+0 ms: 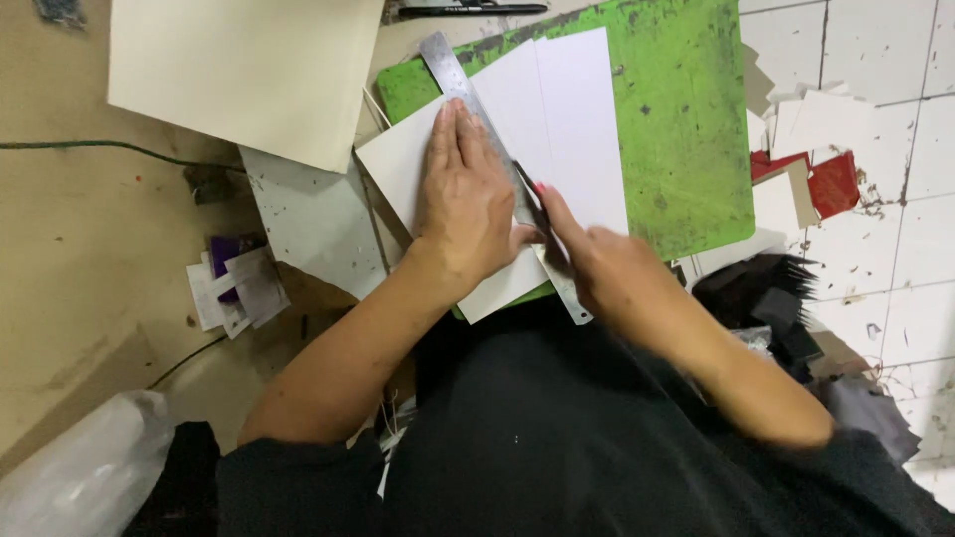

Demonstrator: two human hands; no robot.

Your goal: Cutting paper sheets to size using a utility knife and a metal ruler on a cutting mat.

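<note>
Cutting step: left hand [466, 204] lies flat, fingers spread, pinning metal ruler [477, 109] on white card [557, 129] atop green cutting mat [676, 119], centre frame. Right hand [597, 264] at 4 o'clock pinches a small blade, mostly hidden. Next move likely needs steady ruler pressure.

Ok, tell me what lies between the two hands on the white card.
The head view shows the metal ruler between them: left hand presses beside it, right hand works along its other edge over the white card.

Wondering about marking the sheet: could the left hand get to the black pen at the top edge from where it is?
Probably yes: the left hand lies flat on the metal ruler, and only bare white card lies before the black pen.
</note>
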